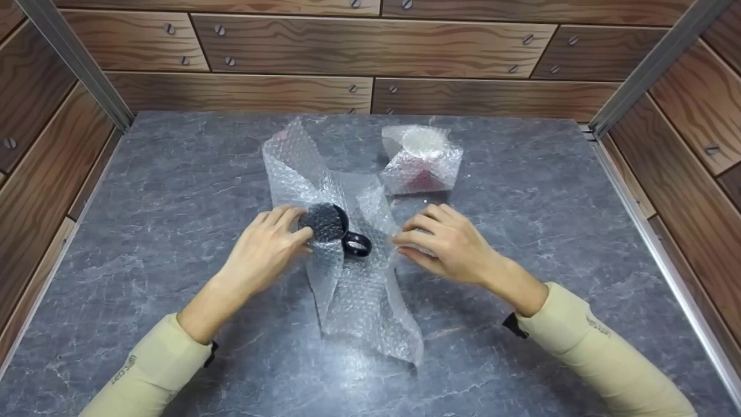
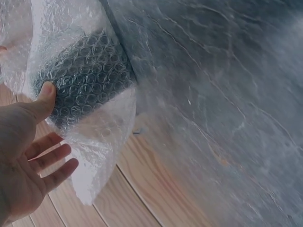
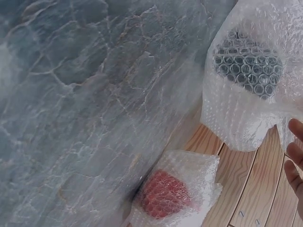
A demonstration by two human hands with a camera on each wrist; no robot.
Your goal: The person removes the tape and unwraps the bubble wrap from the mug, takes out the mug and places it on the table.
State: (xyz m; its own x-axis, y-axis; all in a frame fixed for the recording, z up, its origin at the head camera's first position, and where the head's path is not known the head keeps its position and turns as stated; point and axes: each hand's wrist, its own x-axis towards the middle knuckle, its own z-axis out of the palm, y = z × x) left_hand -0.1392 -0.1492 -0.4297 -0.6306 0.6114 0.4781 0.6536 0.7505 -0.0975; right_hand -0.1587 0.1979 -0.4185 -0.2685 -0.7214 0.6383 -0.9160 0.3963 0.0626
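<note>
Folding the bubble wrap (image 1: pixel 362 295) over the black mug (image 1: pixel 325 222) mid-tabletop (image 1: pixel 521 185) should also cover its bare four-o'clock handle (image 1: pixel 359 253); left hand (image 1: pixel 267 246) pinches wrap at nine o'clock, right hand (image 1: pixel 448 240) sits loosely spread at three.

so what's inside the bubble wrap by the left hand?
A dark round thing shows through the bubble wrap; its looped handle pokes out. Layers cover most of it, hiding details.

Left of the black mug (image 1: pixel 343 220), the left hand's fingers (image 1: pixel 288 216) bar the side approach. To its right, a gap over the bubble wrap (image 1: pixel 370 307) reaches the right hand's fingers (image 1: pixel 418 238). Behind and right, a wrapped bundle (image 1: pixel 421 171) obstructs; beyond it from the mug, bare bench (image 1: pixel 532 179) leaves room.
</note>
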